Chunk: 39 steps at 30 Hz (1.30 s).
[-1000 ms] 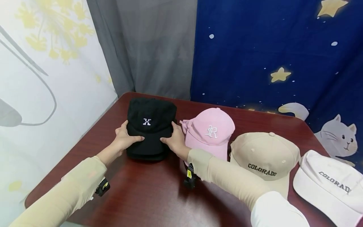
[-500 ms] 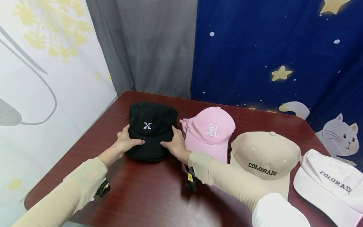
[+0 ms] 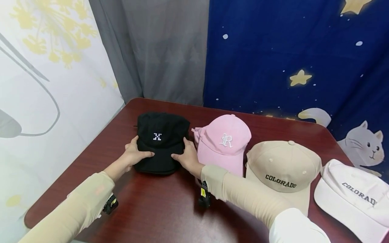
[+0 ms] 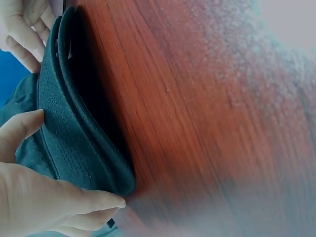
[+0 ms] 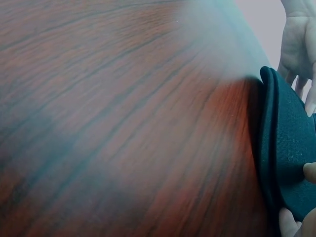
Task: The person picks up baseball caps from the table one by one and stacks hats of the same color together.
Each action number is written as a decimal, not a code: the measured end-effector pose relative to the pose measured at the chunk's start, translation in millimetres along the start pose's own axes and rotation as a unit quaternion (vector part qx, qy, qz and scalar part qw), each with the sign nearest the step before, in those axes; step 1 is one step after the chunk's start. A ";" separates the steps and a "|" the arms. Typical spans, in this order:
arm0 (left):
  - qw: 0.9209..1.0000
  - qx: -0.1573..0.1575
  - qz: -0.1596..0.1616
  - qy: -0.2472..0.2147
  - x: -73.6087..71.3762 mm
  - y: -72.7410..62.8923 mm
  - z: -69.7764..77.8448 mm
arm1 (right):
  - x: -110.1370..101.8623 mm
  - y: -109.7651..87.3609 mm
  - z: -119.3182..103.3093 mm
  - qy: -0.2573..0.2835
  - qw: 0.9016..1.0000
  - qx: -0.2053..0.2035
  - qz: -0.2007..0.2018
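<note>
A black cap [image 3: 161,131] with a small white emblem lies at the left of the table, its brim toward me. Under its brim a second dark brim [image 4: 65,44] shows in the left wrist view, so two caps appear stacked. My left hand [image 3: 133,154] holds the cap's left side, thumb on top of the brim and fingers along the edge. On the opposite side my right hand [image 3: 189,155] grips it the same way, with its thumb on the brim. The fingertips behind the crown's sides are partly hidden.
Right of the black cap stands a pink cap [image 3: 234,135] with a white letter, close to my right hand. Beyond it are a beige cap [image 3: 285,162] and a white cap [image 3: 349,202], both lettered. The reddish-brown table [image 3: 152,209] meets curtains [image 3: 170,50] behind.
Both hands have brought the black cap slightly down and toward me, and its brim now sits closer over the lower one. The other caps have stayed put.
</note>
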State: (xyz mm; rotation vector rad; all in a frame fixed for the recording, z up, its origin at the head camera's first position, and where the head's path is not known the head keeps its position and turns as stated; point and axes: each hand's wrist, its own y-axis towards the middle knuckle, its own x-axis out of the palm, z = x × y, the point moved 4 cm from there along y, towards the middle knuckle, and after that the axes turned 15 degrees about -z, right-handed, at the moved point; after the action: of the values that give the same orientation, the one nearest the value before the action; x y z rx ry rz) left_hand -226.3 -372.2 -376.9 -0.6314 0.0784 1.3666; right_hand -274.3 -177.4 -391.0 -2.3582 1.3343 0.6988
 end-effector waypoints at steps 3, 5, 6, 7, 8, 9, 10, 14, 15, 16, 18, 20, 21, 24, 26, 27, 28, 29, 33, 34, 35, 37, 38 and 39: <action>1.000 0.003 -0.001 0.003 0.2 0.6 -0.3 | 1.2 0.3 2.1 -0.001 1.000 -0.003 0.001; 1.000 0.005 -0.002 0.004 0.6 0.6 -0.6 | 2.0 0.5 3.3 0.002 1.000 -0.004 0.001; 1.000 0.005 -0.002 0.005 1.0 0.7 -1.0 | 2.4 0.6 3.9 0.004 1.000 -0.005 0.001; 1.000 0.005 -0.003 0.005 1.4 0.5 -1.2 | 2.8 0.8 4.7 0.004 1.000 -0.005 0.001; 1.000 0.004 -0.003 0.005 1.8 0.3 -1.5 | 3.2 0.9 5.4 0.003 1.000 -0.005 0.001; 1.000 0.003 -0.004 0.005 2.1 0.2 -1.9 | 3.8 1.0 6.2 0.005 1.000 -0.005 0.001; 1.000 0.001 -0.004 0.005 2.2 -0.2 -2.9 | 4.5 0.8 6.8 0.005 1.000 -0.005 0.000; 1.000 -0.004 -0.003 0.004 2.1 -1.1 -5.1 | 6.2 1.0 6.9 -0.003 1.000 -0.009 -0.001; 1.000 -0.004 -0.003 0.004 1.9 -1.0 -5.2 | 6.2 1.3 6.3 -0.004 1.000 -0.012 0.000; 1.000 -0.004 -0.002 0.005 1.5 -0.8 -5.4 | 5.9 1.4 5.7 -0.006 1.000 -0.013 0.002; 1.000 -0.003 0.000 0.007 1.1 -0.5 -4.9 | 5.1 1.2 4.1 -0.007 1.000 -0.012 0.004; 1.000 -0.003 0.001 0.007 1.0 -0.8 -3.9 | 4.3 1.0 2.9 -0.006 1.000 -0.008 0.006; 1.000 -0.003 0.002 0.009 1.0 -0.8 -3.5 | 4.0 0.7 2.6 -0.004 1.000 -0.004 0.006; 1.000 -0.007 0.005 0.008 1.9 -2.2 -2.4 | 3.4 0.3 2.4 -0.002 1.000 0.006 0.006; 1.000 -0.006 0.008 0.009 2.2 -2.4 -1.1 | 2.6 0.3 2.8 -0.002 1.000 0.009 0.006; 1.000 -0.006 0.010 0.011 2.3 -2.5 -0.3 | 2.2 0.3 2.9 -0.002 1.000 0.011 0.006; 1.000 -0.006 0.012 0.012 2.4 -2.8 0.6 | 1.7 0.3 3.0 -0.003 1.000 0.013 0.005; 1.000 -0.005 0.013 0.014 2.1 -2.7 1.4 | 1.4 0.4 3.0 -0.003 1.000 0.014 0.003; 1.000 -0.002 0.017 0.018 1.0 -2.2 5.2 | -0.7 0.0 2.7 -0.005 1.000 0.018 0.000; 1.000 0.000 0.018 0.017 0.5 -2.1 6.3 | -1.4 -0.1 2.4 -0.005 1.000 0.019 0.000; 1.000 0.001 0.021 0.016 -0.1 -1.9 7.3 | -2.2 -0.3 1.9 -0.003 1.000 0.020 -0.001; 1.000 0.005 0.027 0.014 -1.7 -1.7 9.9 | -4.0 -0.6 0.9 0.002 1.000 0.023 -0.002; 0.999 0.007 0.031 0.014 -2.6 -1.7 11.5 | -5.0 -0.9 0.2 0.006 1.000 0.024 -0.004; 0.999 0.010 0.036 0.015 -3.5 -1.8 13.4 | -5.8 -0.8 -0.6 0.009 1.000 0.024 -0.006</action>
State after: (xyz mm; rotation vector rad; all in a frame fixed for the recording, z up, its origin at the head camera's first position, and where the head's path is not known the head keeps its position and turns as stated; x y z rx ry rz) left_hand -229.5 -369.2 -363.6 -0.6369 0.1392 1.4238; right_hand -276.0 -173.3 -387.2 -2.3379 1.3296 0.6357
